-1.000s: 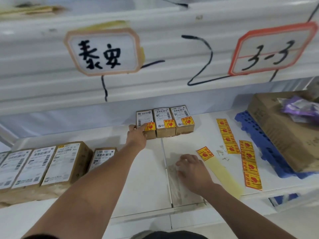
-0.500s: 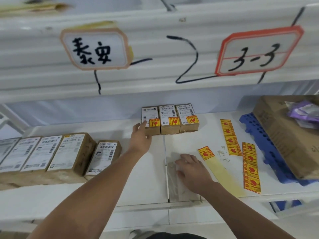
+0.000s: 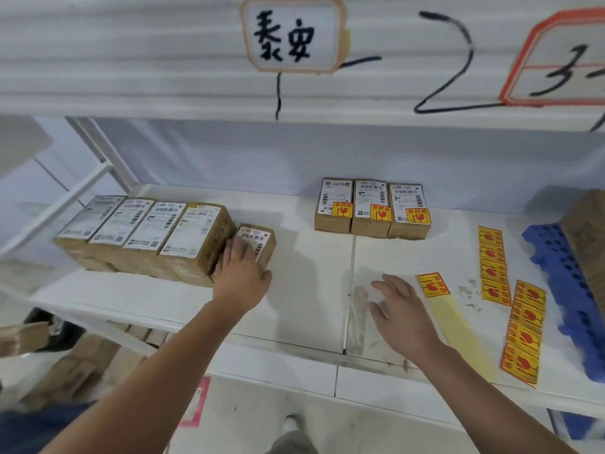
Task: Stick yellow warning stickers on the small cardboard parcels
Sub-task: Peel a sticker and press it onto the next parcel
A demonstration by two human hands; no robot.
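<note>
Three small cardboard parcels (image 3: 371, 208) stand side by side at the back of the white shelf (image 3: 304, 290), each with a yellow warning sticker on its top. At the left a small unstickered parcel (image 3: 258, 240) sits beside a row of larger parcels (image 3: 144, 234). My left hand (image 3: 242, 273) lies over this small parcel, fingers wrapped around its near end. My right hand (image 3: 399, 306) hovers open above the shelf, holding nothing. Just right of it, a single yellow sticker (image 3: 432, 285) sits at the top of a pale backing strip (image 3: 458, 332). Two strips of yellow stickers (image 3: 523, 322) lie further right.
A blue plastic pallet (image 3: 563, 290) with a large cardboard box (image 3: 586, 231) on it fills the shelf's right end. A labelled shelf front (image 3: 294, 34) runs overhead. More cardboard boxes (image 3: 82, 365) lie below the shelf at left.
My left hand left the three stickered parcels and moved left onto the small unstickered parcel. My right hand lifted and opened slightly. The camera turned left.
</note>
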